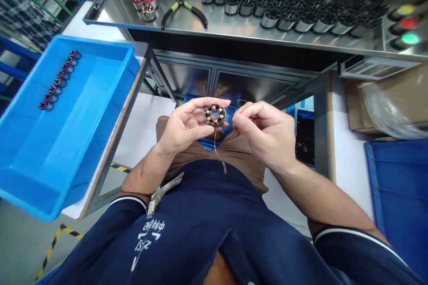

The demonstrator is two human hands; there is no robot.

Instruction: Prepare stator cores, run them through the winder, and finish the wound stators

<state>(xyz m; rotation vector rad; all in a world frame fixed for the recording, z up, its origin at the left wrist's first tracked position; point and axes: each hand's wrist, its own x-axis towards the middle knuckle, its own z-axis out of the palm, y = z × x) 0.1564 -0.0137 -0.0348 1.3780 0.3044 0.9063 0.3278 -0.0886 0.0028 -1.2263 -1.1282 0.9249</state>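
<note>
My left hand (182, 127) holds a round motor stator (215, 115) by its rim, between thumb and fingers. Copper coils line the black ring, and its open centre faces up at me. Thin wires stick out of it, and a longer wire (216, 149) hangs down over my lap. Just right of the stator, my right hand (265, 131) is closed with thumb and forefinger pinched together. A fine wire end shows above those fingertips, but what lies inside the pinch is too small to make out.
A metal shelf (187, 31) ahead bears pliers (182, 6), wound stators (145, 2) and several rows of black-and-silver stators (287, 6). Left stands a blue bin (76, 111) with a line of stators (60, 81). Button lights (408, 39) and a cardboard box (397, 98) are right.
</note>
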